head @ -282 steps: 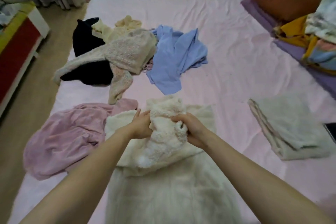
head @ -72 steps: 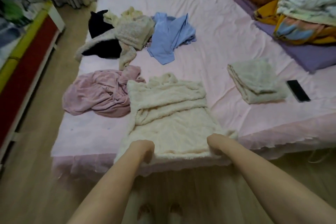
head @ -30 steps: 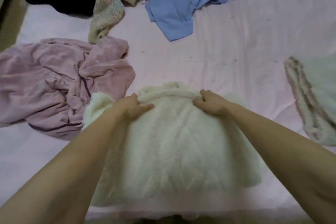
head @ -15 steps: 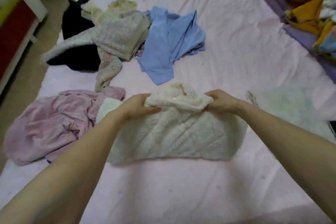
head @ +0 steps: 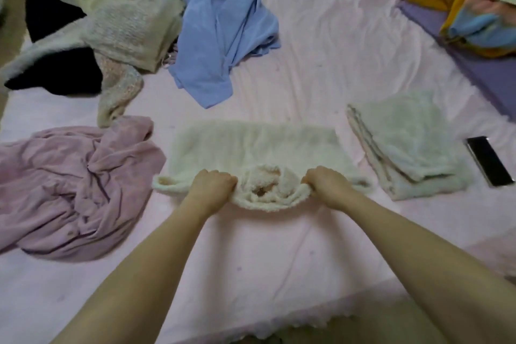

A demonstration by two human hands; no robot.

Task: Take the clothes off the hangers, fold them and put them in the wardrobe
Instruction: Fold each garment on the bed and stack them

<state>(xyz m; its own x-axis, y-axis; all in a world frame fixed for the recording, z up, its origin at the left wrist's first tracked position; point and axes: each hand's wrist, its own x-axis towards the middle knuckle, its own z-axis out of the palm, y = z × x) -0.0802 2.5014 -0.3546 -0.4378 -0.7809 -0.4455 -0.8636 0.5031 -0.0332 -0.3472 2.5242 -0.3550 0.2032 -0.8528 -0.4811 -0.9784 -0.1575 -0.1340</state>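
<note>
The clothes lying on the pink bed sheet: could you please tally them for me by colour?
Cream fluffy fleece garment, gripped by left hand and right hand: 1
Pale folded fleece garment: 1
Mauve crumpled garment: 1
Light blue shirt: 1
Beige knitted sweater: 1
Black garment: 1
Total: 6

Bed and phone
A black phone [head: 490, 160] lies on the pink-sheeted bed [head: 321, 45], near its right side; a purple mat [head: 480, 64] lies beyond it.
</note>
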